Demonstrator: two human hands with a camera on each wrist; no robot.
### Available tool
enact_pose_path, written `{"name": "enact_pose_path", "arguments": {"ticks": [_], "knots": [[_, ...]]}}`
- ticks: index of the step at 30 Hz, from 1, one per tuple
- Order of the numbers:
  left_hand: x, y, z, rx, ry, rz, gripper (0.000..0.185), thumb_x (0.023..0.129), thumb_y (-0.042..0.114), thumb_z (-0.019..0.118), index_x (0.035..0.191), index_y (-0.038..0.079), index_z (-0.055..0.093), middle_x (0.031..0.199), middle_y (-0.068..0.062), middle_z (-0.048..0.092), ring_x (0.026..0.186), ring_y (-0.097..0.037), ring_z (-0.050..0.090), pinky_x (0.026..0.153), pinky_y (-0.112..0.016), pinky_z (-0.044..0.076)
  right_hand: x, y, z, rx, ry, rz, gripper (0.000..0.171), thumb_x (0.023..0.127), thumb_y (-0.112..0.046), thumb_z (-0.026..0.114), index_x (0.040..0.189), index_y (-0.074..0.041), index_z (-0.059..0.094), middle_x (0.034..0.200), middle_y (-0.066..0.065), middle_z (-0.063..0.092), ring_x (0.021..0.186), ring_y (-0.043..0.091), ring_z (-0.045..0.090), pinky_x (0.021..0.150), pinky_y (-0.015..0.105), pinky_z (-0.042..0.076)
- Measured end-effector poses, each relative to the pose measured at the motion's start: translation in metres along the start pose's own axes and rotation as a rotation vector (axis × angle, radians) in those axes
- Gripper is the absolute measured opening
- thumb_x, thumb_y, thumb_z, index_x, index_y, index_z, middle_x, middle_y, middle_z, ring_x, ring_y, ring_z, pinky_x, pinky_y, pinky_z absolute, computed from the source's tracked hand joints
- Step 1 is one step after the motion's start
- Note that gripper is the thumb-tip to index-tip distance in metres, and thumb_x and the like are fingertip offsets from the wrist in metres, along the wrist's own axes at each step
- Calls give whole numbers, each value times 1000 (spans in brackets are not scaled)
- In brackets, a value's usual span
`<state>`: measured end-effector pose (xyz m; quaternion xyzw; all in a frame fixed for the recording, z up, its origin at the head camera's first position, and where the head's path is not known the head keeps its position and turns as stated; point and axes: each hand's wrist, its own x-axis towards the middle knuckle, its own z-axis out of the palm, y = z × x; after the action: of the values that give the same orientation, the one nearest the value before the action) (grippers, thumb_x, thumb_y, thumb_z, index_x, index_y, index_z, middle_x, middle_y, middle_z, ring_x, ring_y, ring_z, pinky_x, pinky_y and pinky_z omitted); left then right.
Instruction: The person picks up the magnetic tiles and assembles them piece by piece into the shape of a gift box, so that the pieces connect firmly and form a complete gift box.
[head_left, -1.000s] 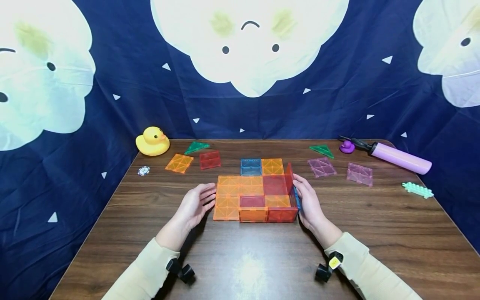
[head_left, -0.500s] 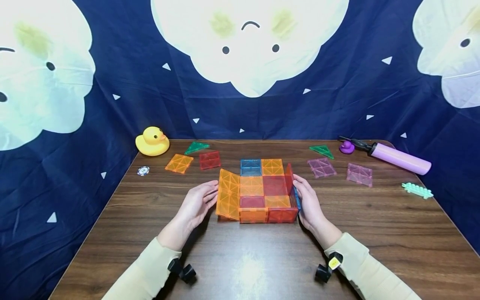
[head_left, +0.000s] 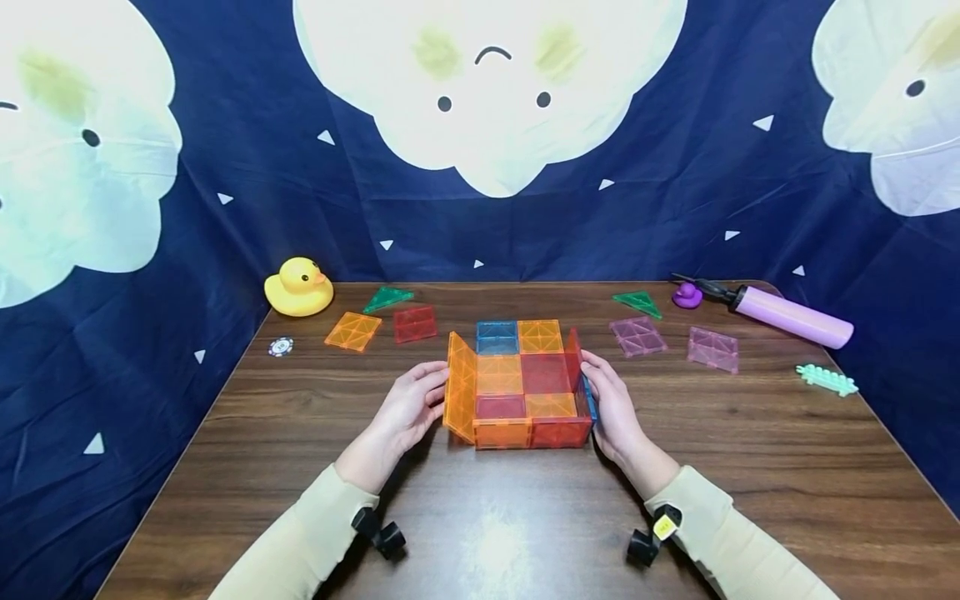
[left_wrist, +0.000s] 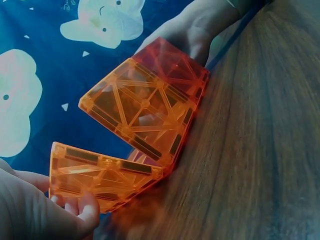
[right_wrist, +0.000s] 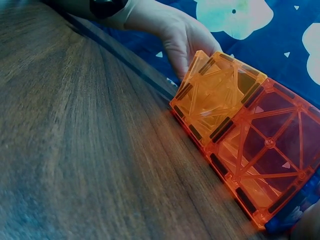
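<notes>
In the head view a low box of translucent magnetic tiles sits mid-table, with orange and red front tiles (head_left: 502,434) and a red floor tile (head_left: 543,373). Along its left side a pair of joined orange tiles (head_left: 461,387) leans upward, tilted outward. My left hand (head_left: 401,410) touches their outer face with its fingertips; the left wrist view shows fingers (left_wrist: 87,210) against this orange flap. On the opposite side my right hand (head_left: 617,408) rests its fingers along the blue tile wall (head_left: 588,400). A red tile (head_left: 573,360) stands upright near those fingers.
Behind the box lie a blue tile (head_left: 497,338) and an orange tile (head_left: 540,336). Loose tiles, a yellow duck (head_left: 298,287) and a poker chip (head_left: 281,347) are at left. Purple tiles (head_left: 637,336), a small purple duck (head_left: 687,295) and a hand pump (head_left: 795,317) are at right.
The orange tile pair on the left has swung up from flat on the table to a steep lean. My left hand has moved right with it; the right hand has stayed by the wall.
</notes>
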<state>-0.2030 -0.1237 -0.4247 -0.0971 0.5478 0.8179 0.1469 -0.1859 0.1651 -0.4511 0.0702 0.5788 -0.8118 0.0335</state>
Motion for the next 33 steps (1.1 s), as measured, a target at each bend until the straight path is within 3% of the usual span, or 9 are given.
{"name": "enact_pose_path", "arguments": {"ticks": [4,13,21,29,33], "knots": [[2,0,3,-10,-10,-17,19,104,6,51,121,-2,49,110,-8,62,98,-18,63,81,-32,55,0,-1,0,-7,2,-2,48,110,-24,42,152,-3,38,146,23,49,128,27,53,99,34,50],[6,-4,11,72,-43,-88,42,106,17,52,142,-4,45,146,-21,48,126,-32,53,90,-40,53,0,1,0,-8,3,-1,48,110,-24,42,152,-3,39,145,22,50,127,26,54,99,35,50],[6,-8,19,144,2,-82,48,101,21,62,139,-5,49,144,-22,51,129,-35,51,103,-49,45,0,2,0,-15,-4,-8,49,110,-25,41,153,-3,38,148,24,47,130,29,51,99,35,49],[2,-9,24,150,26,-76,45,102,22,61,136,-5,49,143,-22,50,129,-36,50,107,-52,42,0,1,-1,-26,-2,-8,48,110,-25,41,153,-3,39,147,24,48,127,28,53,96,35,51],[-6,-13,26,161,8,-35,40,103,23,57,132,-3,47,140,-23,48,129,-38,48,107,-53,41,-1,-1,-1,-42,0,-2,48,110,-25,42,153,-4,40,145,24,49,125,27,54,95,34,52]]}}
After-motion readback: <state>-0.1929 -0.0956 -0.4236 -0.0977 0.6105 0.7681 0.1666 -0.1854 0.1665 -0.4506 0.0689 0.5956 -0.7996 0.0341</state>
